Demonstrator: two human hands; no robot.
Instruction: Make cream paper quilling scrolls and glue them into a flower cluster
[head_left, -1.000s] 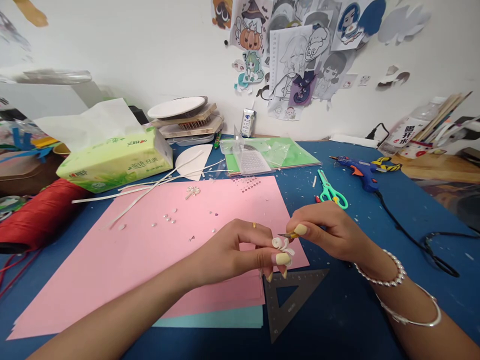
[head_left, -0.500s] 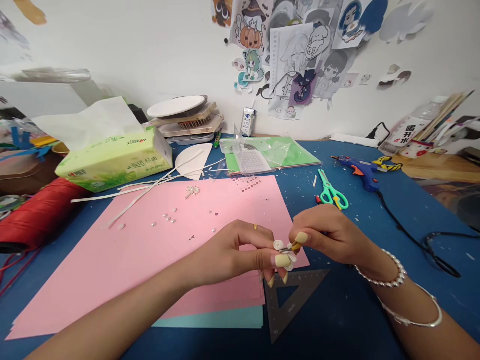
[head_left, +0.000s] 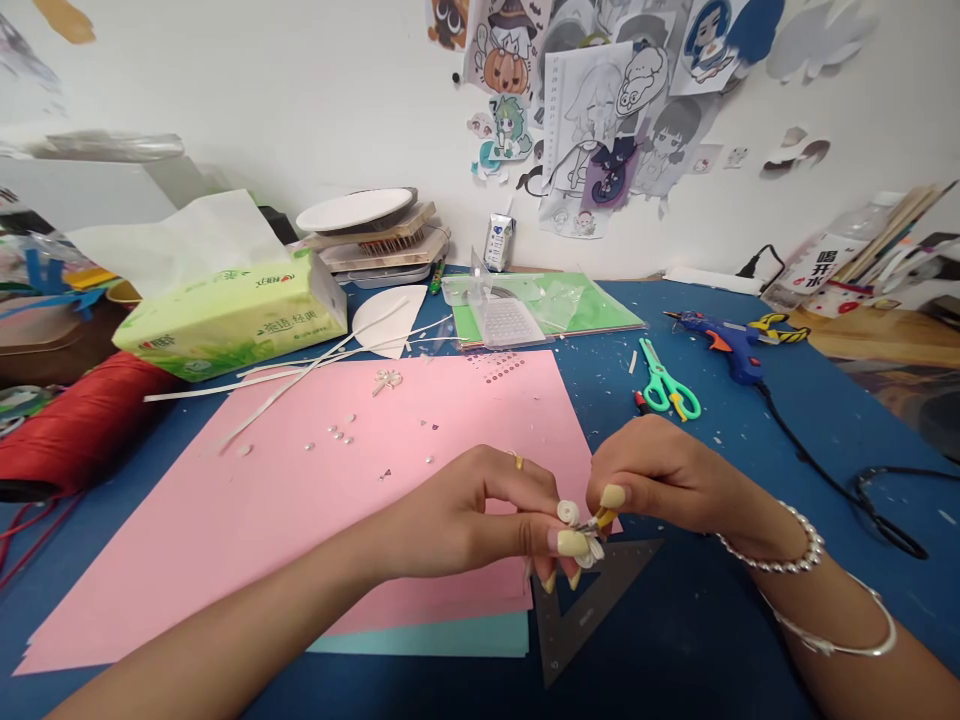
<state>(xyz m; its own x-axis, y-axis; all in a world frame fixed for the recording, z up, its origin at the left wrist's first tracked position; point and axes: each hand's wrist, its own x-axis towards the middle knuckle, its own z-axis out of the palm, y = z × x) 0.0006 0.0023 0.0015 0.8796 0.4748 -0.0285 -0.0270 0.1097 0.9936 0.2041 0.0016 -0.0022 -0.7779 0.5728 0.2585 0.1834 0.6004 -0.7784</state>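
Paper coil (head_left: pixel 570 513), small and white with looped petals hanging under it, sits pinched between the thumb and fingertips of the left hand (head_left: pixel 465 512), just above the near right corner of the pink sheet (head_left: pixel 300 500). The left forearm comes in from the lower left, low over the sheet. The wrist is straight, the fingers curl forward and their tips close narrowly on the coil. A gold ring (head_left: pixel 517 461) shows on one finger.

The right hand (head_left: pixel 664 480) meets it from the opposite side, knuckles up and wrist bent slightly inward. Its thumb and forefinger are closed tight on a thin tool (head_left: pixel 606 519) with a yellow end. The tool's tip touches the coil at the grip, but how it engages the paper is too small to tell. A pearl bracelet (head_left: pixel 780 560) and a silver bangle (head_left: pixel 847 632) ring the right wrist.

Directly below the grip lies a dark set square (head_left: pixel 559 640) on the blue table mat (head_left: pixel 750 640), its top corner just under the fingertips. A teal sheet (head_left: pixel 450 636) peeks out below the pink one, down and left of the grip. Beyond the grip and to its right lie green scissors (head_left: pixel 667 385), and farther that way a blue glue gun (head_left: pixel 724 335). Far to the grip's left, small pearl beads (head_left: pixel 337 435) and white paper strips (head_left: pixel 300 380) rest on and past the pink sheet, with a tissue pack (head_left: pixel 232 315) and a red thread spool (head_left: pixel 75 425) beyond them.
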